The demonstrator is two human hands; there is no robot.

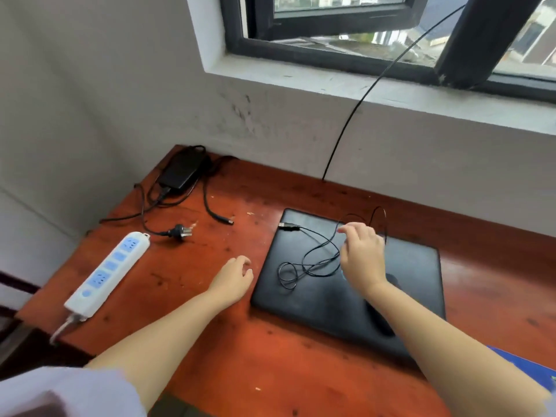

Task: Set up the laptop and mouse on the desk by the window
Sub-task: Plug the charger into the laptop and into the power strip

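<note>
Head view, near to far. No readable brand or writing anywhere; the power strip's markings are too small to read. Blue object (523,368) pokes in at the right near edge of the worktop (240,350), print on it unreadable. My left hand (233,279) sits low over bare wood just left of the laptop, fingers loosely curled, holding nothing, forearm angled in from lower left. My right hand (362,257) reaches over the closed laptop (316,302), palm down, fingers pinching the thin black mouse cable (304,263). Mouse (380,320) lies on the lid under my right forearm, mostly hidden. Cable loops across the lid, USB plug (288,226) resting near the lid's far left corner. Laptop lies flat, shut, right of centre on the worktop, below the window. White power strip (108,272) with blue sockets lies at the left edge, its lead running off the near side. Open wood between strip and laptop. Farther left corner: black power adapter (182,171) with tangled cords, its wall plug (180,231) and barrel tip (224,219) loose on the wood. A black wire (355,112) climbs the wall to the window (346,25).
</note>
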